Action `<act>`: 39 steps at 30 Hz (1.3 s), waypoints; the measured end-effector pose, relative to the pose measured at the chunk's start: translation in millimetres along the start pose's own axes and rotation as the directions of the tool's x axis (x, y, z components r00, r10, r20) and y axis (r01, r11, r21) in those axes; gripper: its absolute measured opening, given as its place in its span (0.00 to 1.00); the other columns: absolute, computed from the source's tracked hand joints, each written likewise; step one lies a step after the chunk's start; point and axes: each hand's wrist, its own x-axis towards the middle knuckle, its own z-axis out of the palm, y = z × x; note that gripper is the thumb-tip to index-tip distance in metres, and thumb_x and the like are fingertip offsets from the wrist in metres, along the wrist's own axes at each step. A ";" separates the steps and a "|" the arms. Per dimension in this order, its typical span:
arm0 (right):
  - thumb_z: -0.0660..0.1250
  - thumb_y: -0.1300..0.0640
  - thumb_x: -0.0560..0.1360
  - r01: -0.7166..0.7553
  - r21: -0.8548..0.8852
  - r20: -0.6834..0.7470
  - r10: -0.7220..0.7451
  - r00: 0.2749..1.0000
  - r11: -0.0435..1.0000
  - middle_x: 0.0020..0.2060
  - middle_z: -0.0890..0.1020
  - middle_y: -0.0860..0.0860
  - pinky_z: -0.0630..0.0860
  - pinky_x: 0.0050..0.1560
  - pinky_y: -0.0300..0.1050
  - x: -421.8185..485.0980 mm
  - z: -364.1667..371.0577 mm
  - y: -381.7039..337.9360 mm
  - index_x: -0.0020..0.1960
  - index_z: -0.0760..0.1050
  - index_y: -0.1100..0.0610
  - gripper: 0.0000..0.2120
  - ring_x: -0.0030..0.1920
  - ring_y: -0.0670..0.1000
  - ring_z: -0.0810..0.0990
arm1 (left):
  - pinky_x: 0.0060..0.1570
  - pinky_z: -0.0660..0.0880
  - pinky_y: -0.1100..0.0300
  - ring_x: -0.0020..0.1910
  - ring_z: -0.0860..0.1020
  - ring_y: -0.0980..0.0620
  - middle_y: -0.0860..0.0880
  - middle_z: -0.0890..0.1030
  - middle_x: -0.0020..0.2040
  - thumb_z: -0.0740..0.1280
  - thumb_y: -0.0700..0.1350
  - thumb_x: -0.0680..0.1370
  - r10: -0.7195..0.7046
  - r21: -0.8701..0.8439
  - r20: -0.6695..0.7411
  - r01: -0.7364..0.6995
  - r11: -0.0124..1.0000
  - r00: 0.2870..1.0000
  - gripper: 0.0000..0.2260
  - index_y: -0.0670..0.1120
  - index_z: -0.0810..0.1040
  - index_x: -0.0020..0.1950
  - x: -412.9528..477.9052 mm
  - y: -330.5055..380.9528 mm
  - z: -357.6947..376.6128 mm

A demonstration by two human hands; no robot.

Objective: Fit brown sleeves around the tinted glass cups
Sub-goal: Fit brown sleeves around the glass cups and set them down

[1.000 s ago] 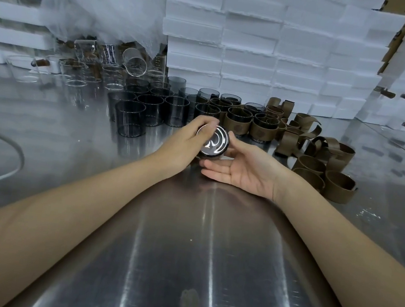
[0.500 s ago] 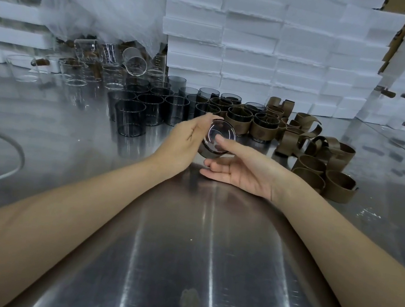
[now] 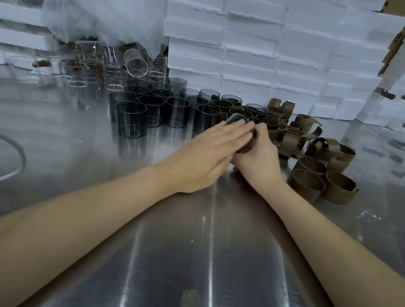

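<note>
Since a second ago the left hand (image 3: 206,154) has swung over the cup (image 3: 234,119), hiding the base that faced the camera. At frame centre, its straight fingers press flat on the cup, and the right hand (image 3: 261,156) curls round it from the other side. The cup looks tipped, axis roughly palm to palm; its mouth is hidden. Uneven pressure could skew the sleeve (image 3: 246,147) or shoot the glass into the rows (image 3: 150,109) just behind.

Both bare forearms reached forward and met at the hands. The left hand (image 3: 206,154) lay flat, its fingers (image 3: 236,130) straight and together, pressed over a cup (image 3: 235,118). The right hand (image 3: 260,159) curled round that cup just beside the left fingertips.
</note>
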 end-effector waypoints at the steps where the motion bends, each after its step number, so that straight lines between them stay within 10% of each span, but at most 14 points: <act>1: 0.70 0.61 0.70 0.076 -0.037 0.017 -0.076 0.997 0.996 0.36 0.77 0.44 0.69 0.31 0.29 -1.5 1.9 -0.8 0.45 0.63 0.47 0.17 0.34 0.37 0.77 | 0.78 0.48 0.50 0.79 0.54 0.47 0.42 0.60 0.78 0.53 0.42 0.83 0.023 0.086 0.021 -0.025 0.996 0.999 0.22 0.38 0.61 0.77 0.4 1.4 0.4; 14: 0.69 0.62 0.69 0.211 -0.050 0.167 -0.201 0.965 0.976 0.35 0.77 0.48 0.70 0.32 0.32 -7.5 7.8 -3.6 0.49 0.62 0.57 0.17 0.37 0.41 0.78 | 0.76 0.43 0.62 0.80 0.43 0.51 0.47 0.41 0.81 0.60 0.47 0.83 -0.358 -0.079 -0.065 0.353 0.932 0.931 0.34 0.42 0.41 0.80 4.6 16.7 -2.9; 19: 0.72 0.61 0.66 0.168 0.048 0.192 -0.175 0.966 0.985 0.34 0.76 0.45 0.69 0.31 0.29 -8.5 7.3 -4.5 0.44 0.60 0.49 0.21 0.32 0.37 0.74 | 0.64 0.57 0.72 0.75 0.59 0.59 0.53 0.53 0.81 0.71 0.50 0.76 -0.532 -0.292 -0.039 0.499 0.816 0.846 0.45 0.48 0.41 0.81 9.6 10.9 -6.3; 22: 0.75 0.58 0.65 0.106 0.156 0.217 -0.139 0.966 0.982 0.38 0.79 0.43 0.76 0.40 0.39 -7.1 7.2 -3.2 0.46 0.62 0.52 0.23 0.38 0.42 0.78 | 0.48 0.60 0.85 0.54 0.68 0.79 0.66 0.69 0.65 0.76 0.49 0.72 -0.586 -0.520 0.048 0.521 0.677 0.809 0.46 0.49 0.48 0.81 11.6 2.3 -8.2; 25: 0.77 0.63 0.64 0.004 0.257 0.309 -0.086 0.947 0.966 0.42 0.78 0.49 0.78 0.45 0.51 -6.5 5.9 -4.2 0.50 0.61 0.58 0.26 0.42 0.46 0.79 | 0.55 0.71 0.67 0.53 0.78 0.62 0.57 0.80 0.56 0.76 0.45 0.72 -0.578 -0.781 0.216 0.495 0.380 0.787 0.27 0.48 0.72 0.69 8.4 -9.0 -9.3; 29: 0.75 0.71 0.65 0.008 0.342 0.328 -0.127 0.936 0.940 0.44 0.76 0.50 0.77 0.42 0.37 -7.8 1.2 -8.2 0.49 0.61 0.56 0.26 0.43 0.41 0.79 | 0.51 0.78 0.58 0.51 0.81 0.51 0.47 0.83 0.50 0.69 0.45 0.74 -0.432 -0.896 0.370 0.439 0.070 0.823 0.14 0.44 0.78 0.59 2.5 -10.0 -6.4; 39: 0.64 0.76 0.70 0.063 0.179 0.223 -0.103 0.969 0.982 0.51 0.76 0.46 0.71 0.54 0.29 -10.2 4.0 -18.9 0.71 0.63 0.59 0.32 0.50 0.40 0.75 | 0.70 0.69 0.47 0.66 0.76 0.48 0.43 0.78 0.66 0.71 0.50 0.72 -0.398 -0.851 0.409 0.500 0.157 0.821 0.31 0.46 0.67 0.73 2.3 -1.0 -2.6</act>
